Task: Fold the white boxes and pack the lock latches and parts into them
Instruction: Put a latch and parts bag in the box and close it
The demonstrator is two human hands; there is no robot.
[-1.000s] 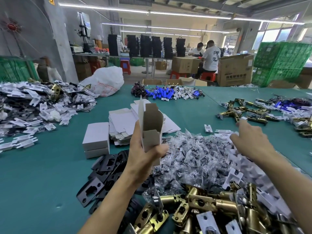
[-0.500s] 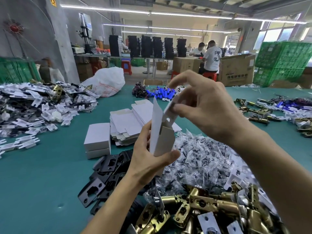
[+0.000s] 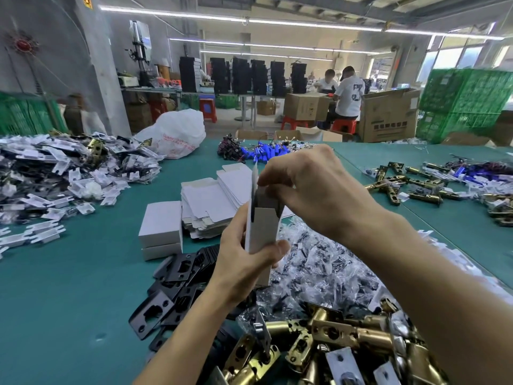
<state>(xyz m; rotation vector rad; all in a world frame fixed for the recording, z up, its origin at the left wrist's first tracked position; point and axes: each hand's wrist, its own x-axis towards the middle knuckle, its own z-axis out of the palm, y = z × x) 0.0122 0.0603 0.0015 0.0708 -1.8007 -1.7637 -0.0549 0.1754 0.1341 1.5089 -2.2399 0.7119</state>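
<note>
The left hand (image 3: 244, 265), low in the centre of the frame, grips a small white cardboard box (image 3: 263, 229) upright. The thumb is pressed across the box's front face and the fingers are wrapped behind it. The box's top is open, with one tall flap standing up on its left edge. The right hand (image 3: 319, 193) comes in from the right with its fingers curled down over that open mouth, fingertips touching the top edge. Whether they pinch a part there I cannot tell, since the knuckles hide it.

Bare matte room on the teal worktop (image 3: 61, 295) lies at the lower left, and a narrower strip runs along the right. Just left of the held box, two folded white boxes (image 3: 161, 229) sit stacked. Beside them is a ragged stack of flat white box blanks (image 3: 211, 201).

Flat black metal plates with cut-outs (image 3: 172, 287) fan out under the left wrist. A crinkled heap of clear plastic screw bags (image 3: 319, 268) fills the centre right. Shiny brass tubular lock latches (image 3: 333, 340) crowd the bottom edge. A heap of white plastic parts (image 3: 55, 173) spreads across the upper left.
</note>
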